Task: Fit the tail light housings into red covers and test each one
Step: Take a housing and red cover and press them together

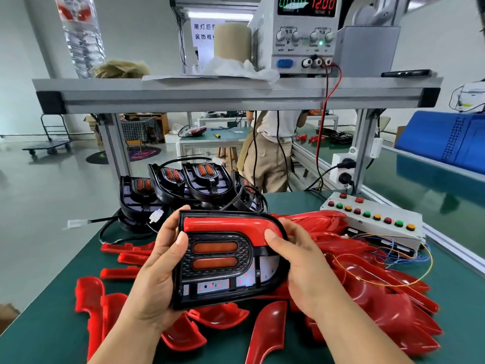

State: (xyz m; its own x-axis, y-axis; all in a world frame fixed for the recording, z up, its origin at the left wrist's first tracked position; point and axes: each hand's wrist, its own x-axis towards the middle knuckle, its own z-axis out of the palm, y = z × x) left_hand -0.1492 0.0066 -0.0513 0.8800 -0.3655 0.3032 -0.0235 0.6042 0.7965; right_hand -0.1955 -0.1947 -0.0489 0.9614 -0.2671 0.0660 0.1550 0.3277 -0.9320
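One green-matted workbench [60, 329] spreads beneath us, littered from 7 to 4 o'clock with glossy red plastic covers [367, 279], while black tail light housings [204, 182] with orange lenses cluster at 11 o'clock. At centre we hold a black housing [217, 261] with two orange oval lenses, a red curved cover [231, 224] seated along its top edge. Our left hand [154, 279] curls round its 9 o'clock side and our right hand [301, 261] grips the 3 o'clock side, thumb on the cover.

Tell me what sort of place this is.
Most likely a factory assembly and test bench for tail lights: a DC power supply reads 12.00, a push-button box sits beside heaped red covers, and black housings are stacked behind.
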